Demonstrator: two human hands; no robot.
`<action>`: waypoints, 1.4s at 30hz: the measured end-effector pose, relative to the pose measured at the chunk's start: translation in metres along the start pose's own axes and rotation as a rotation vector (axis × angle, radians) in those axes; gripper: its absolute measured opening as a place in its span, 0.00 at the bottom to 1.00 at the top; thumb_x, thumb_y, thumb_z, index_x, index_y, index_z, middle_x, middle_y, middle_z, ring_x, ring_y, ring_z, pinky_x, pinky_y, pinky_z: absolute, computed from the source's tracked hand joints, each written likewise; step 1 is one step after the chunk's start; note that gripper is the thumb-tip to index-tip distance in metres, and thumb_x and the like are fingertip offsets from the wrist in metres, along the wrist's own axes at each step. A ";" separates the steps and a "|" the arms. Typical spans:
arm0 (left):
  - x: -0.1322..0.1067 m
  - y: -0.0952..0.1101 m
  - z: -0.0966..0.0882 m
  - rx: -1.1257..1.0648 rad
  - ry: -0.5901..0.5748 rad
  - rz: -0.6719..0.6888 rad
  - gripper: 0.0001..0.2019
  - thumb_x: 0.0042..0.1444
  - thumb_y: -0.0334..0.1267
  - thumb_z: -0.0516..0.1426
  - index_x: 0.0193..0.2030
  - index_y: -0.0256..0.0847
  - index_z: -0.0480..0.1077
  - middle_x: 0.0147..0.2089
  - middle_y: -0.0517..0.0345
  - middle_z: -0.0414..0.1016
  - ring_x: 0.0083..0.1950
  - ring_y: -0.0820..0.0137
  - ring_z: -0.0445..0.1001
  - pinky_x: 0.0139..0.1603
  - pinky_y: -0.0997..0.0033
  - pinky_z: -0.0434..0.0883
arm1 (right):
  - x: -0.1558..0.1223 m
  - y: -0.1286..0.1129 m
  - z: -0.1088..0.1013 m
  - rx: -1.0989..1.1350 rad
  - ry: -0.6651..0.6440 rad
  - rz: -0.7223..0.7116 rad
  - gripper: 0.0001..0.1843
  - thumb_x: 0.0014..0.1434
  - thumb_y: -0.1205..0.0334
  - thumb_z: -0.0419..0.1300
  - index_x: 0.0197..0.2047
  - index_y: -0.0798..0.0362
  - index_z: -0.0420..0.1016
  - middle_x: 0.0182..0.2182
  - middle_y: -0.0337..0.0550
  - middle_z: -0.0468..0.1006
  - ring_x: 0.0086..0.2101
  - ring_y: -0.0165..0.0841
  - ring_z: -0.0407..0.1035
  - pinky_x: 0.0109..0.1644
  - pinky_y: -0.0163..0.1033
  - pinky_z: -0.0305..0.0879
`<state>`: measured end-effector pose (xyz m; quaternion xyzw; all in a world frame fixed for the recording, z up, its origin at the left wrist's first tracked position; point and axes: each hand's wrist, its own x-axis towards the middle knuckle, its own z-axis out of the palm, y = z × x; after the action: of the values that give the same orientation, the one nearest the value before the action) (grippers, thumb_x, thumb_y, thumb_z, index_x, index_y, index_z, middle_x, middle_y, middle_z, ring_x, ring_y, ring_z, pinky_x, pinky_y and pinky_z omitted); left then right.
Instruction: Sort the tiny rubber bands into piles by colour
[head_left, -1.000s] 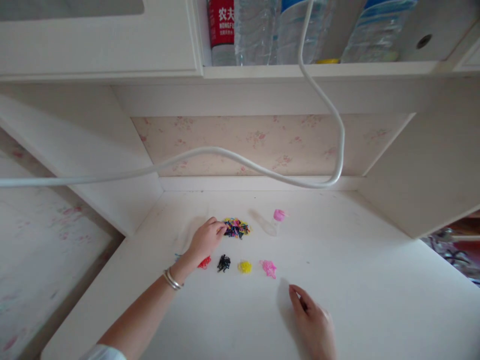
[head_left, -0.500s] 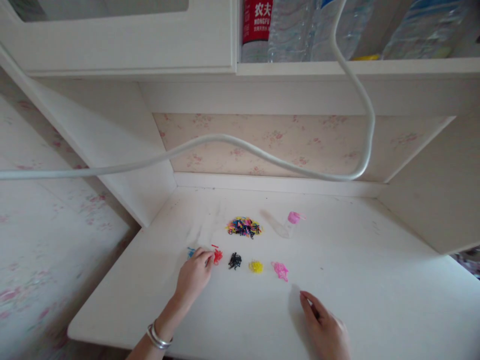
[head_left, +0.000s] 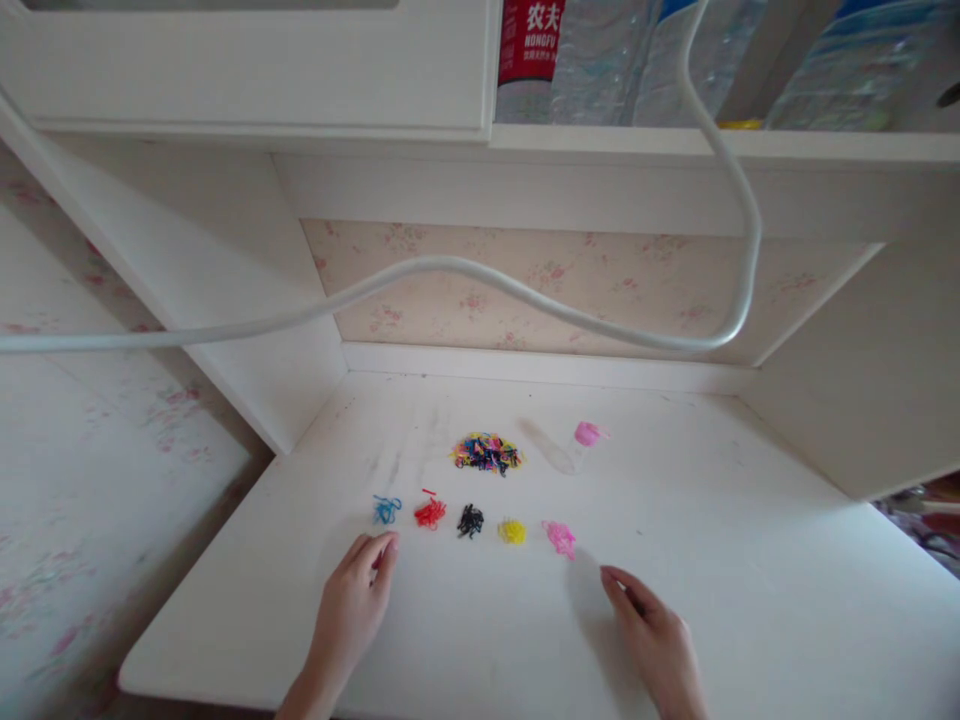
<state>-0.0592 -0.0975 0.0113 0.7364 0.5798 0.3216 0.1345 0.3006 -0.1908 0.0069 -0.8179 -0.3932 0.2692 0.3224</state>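
Observation:
Small rubber bands lie in a row of colour piles: blue, red, black, yellow and pink. Behind them spreads a larger mixed heap of bands. My left hand is just in front of the blue pile, thumb and fingers pinched together. To the right of the pink pile my right hand hovers with its fingertips pressed together. Whether either pinch holds a band is too small to make out.
A clear container with a pink lid lies behind the piles on the white desk. A white cable hangs across the view. Above, a shelf holds water bottles. Side panels bound the desk left and right.
My left hand has drawn back from the red pile towards me and to the left, uncovering the blue pile. My right hand has barely moved. The view has shifted slightly.

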 end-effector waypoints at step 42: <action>-0.026 -0.012 0.002 -0.035 0.004 -0.070 0.12 0.62 0.43 0.48 0.40 0.42 0.71 0.35 0.57 0.75 0.34 0.71 0.75 0.35 0.75 0.71 | 0.125 -0.105 0.065 -0.526 -0.066 -0.313 0.23 0.64 0.52 0.43 0.43 0.50 0.77 0.37 0.47 0.80 0.38 0.35 0.73 0.37 0.33 0.58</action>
<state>-0.0705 -0.1178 -0.0057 0.7123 0.6000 0.3284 0.1573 0.2743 -0.0176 0.0192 -0.7934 -0.5811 0.1318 0.1242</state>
